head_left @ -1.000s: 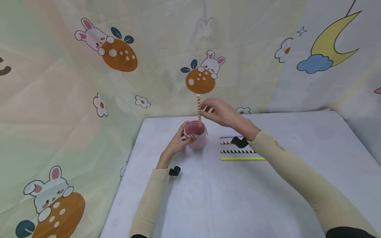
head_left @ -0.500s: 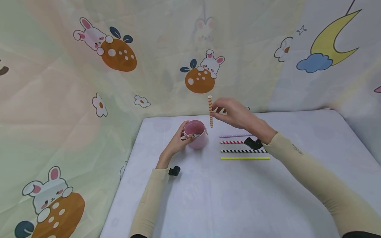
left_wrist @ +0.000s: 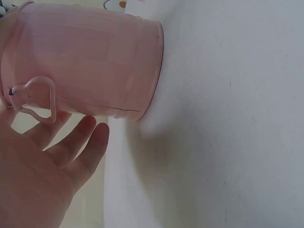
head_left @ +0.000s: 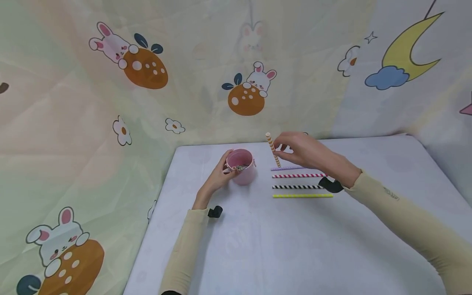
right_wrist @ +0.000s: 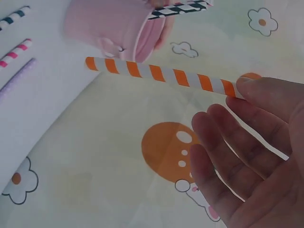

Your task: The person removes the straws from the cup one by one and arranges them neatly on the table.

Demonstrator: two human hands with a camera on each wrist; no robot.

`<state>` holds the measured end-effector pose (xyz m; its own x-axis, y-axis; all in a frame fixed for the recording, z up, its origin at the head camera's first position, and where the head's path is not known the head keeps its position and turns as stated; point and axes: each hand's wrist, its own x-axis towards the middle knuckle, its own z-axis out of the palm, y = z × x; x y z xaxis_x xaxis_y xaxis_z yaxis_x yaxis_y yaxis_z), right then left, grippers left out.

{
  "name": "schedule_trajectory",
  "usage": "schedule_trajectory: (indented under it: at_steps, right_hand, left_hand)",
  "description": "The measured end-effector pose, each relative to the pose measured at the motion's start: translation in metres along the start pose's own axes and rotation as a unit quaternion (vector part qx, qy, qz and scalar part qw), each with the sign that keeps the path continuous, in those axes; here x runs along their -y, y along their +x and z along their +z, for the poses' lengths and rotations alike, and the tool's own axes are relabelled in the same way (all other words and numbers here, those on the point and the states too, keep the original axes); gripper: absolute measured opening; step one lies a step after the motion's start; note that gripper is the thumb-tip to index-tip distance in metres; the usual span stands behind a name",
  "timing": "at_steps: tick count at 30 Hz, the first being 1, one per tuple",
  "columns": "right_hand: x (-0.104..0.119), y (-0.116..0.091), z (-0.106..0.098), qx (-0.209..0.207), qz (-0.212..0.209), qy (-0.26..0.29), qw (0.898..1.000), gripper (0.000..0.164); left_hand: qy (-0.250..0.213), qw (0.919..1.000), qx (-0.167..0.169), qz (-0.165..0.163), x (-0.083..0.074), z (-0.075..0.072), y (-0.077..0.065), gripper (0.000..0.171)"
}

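Observation:
My left hand [head_left: 217, 178] holds a small pink metal bucket [head_left: 248, 177], with the thumb on the near side and the fingers around the far left. A wire ear hangs on the bucket's side [left_wrist: 90, 57] in the left wrist view. At its mouth shows a dark-and-white diamond-patterned strip [right_wrist: 180, 9], whose kind I cannot tell. My right hand [head_left: 307, 152] pinches an orange-and-white striped paper straw [head_left: 273, 148] between thumb and forefinger. That straw tilts, its lower end close to a purple straw [head_left: 287, 168]; whether they touch is unclear. In the right wrist view the other fingers are loosely bent.
Below the purple straw, a red-and-white [head_left: 296, 175], a black-and-white [head_left: 295, 187] and a yellow straw [head_left: 302, 196] lie parallel on the white-covered table [head_left: 258, 237]. A printed cloth backdrop [head_left: 203, 82] rises behind and left of the table.
My right hand has carried the orange-striped straw from over the bucket's mouth rightward, then lower, and the straw now leans. The left hand and bucket stay in place.

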<state>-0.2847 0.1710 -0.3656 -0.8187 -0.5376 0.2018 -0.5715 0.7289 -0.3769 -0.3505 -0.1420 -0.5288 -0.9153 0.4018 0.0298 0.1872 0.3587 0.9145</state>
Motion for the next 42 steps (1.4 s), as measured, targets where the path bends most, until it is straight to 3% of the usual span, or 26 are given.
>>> schedule_trajectory:
  at_steps: [4, 10, 18, 27, 30, 37, 42]
  right_hand:
    - [-0.005, -0.012, 0.001, 0.005, -0.019, -0.033, 0.999, 0.011]
    - [-0.007, -0.026, 0.005, 0.056, 0.004, -0.079, 0.995, 0.01]
    - [-0.011, -0.04, 0.012, 0.094, -0.003, -0.095, 0.991, 0.01]
    - [-0.006, -0.058, 0.042, 0.195, 0.025, -0.163, 0.967, 0.005]
    - [-0.006, -0.064, 0.055, 0.208, 0.041, -0.168, 0.963, 0.004]
    - [-0.009, -0.074, 0.082, 0.21, 0.054, -0.202, 0.955, 0.004]
    - [-0.011, -0.08, 0.101, 0.216, 0.047, -0.24, 0.945, 0.007]
  left_hand:
    - [-0.003, 1.0, 0.003, 0.003, 0.001, -0.001, 0.0, 0.083]
    - [0.001, 1.0, 0.002, -0.004, 0.002, -0.001, -0.004, 0.084]
    - [0.0, 1.0, -0.001, 0.001, -0.001, -0.001, -0.003, 0.085]
    - [0.0, 0.9998, 0.016, -0.009, 0.0, -0.002, 0.001, 0.084]
    - [0.002, 0.9995, 0.026, -0.016, -0.006, -0.003, 0.0, 0.087]
    - [0.004, 0.9991, 0.04, -0.015, -0.038, -0.007, -0.014, 0.087]
    - [0.005, 0.9991, 0.036, -0.02, -0.04, -0.007, -0.015, 0.086]
